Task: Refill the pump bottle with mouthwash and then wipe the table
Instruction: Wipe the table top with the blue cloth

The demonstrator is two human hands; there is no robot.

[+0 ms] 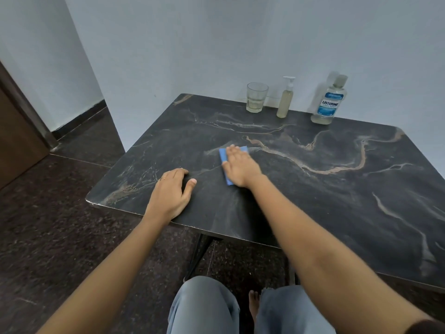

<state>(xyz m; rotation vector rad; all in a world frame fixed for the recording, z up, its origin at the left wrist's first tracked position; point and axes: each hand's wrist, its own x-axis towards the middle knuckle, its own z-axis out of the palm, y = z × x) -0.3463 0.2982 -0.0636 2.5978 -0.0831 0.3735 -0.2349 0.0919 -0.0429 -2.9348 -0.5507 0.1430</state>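
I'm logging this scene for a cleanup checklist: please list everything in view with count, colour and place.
table: 1, dark marbled, centre
glass: 1, clear, table's back edge, leftmost
pump bottle: 1, clear, white pump, beside glass
mouthwash bottle: 1, clear, blue label, back edge, rightmost
cloth: 1, blue, mid-table
door: 1, brown, far left
left hand: 1, rests on table, holds nothing
right hand: 1, pressed flat on cloth

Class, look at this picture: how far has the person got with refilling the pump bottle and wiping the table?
Likely done: the clear pump bottle stands with its pump on, holding yellowish liquid, near the capped mouthwash bottle. In hand: the right hand presses a blue cloth flat on the dark marbled table; the left hand rests nearby. Left: the remaining tabletop.
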